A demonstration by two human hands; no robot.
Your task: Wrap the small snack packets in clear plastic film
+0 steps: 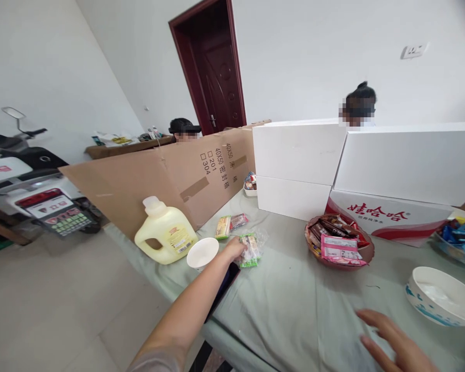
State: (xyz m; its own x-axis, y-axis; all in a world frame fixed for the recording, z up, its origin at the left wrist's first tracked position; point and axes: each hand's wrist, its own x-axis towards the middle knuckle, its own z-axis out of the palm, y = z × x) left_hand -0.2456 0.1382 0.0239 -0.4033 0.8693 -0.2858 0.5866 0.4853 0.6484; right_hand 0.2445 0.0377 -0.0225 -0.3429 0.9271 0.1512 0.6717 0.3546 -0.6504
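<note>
My left hand [236, 249] reaches across the table, its fingers closed at the edge of a clear-wrapped snack packet [250, 250] with green ends. Just beyond lie a yellow-and-green snack packet [222, 227] and a reddish one [239, 221]. A white paper bowl [202, 253] stands left of my forearm, which partly covers a dark flat object [225, 287]. At the lower right, my right hand [397, 343] hovers with fingers apart and nothing in them. Nearest to it is a white bowl with a blue-green pattern [442, 297], holding something whitish.
A pale yellow jug [165, 232] stands at the left edge before a cardboard panel [201, 175]. White boxes [294, 155] form a wall at the back. A bowl of snacks [339, 243] sits mid-table, another bowl [459, 243] far right. Two people [358, 106] are behind the panels.
</note>
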